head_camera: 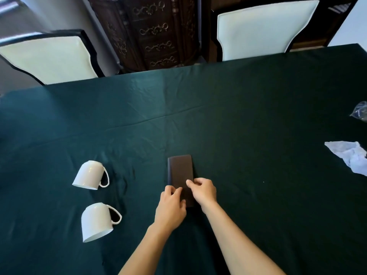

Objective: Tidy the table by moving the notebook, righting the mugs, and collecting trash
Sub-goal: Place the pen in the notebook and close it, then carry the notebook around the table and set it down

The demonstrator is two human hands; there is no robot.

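A dark brown notebook (180,170) lies flat on the green tablecloth (248,116) in front of me. My left hand (171,207) grips its near left edge and my right hand (202,190) grips its near right edge; the near end is hidden under my fingers. Two white mugs lie on their sides at the left: the far mug (89,175) and the near mug (95,222). At the right edge lie a crumpled white plastic wrapper (349,155) and a clear crumpled plastic piece (360,112).
Two white-cushioned chairs stand behind the table, one at the far left (49,58) and one at the far right (262,28). A dark carved cabinet (155,32) stands between them. The tablecloth is creased across the middle.
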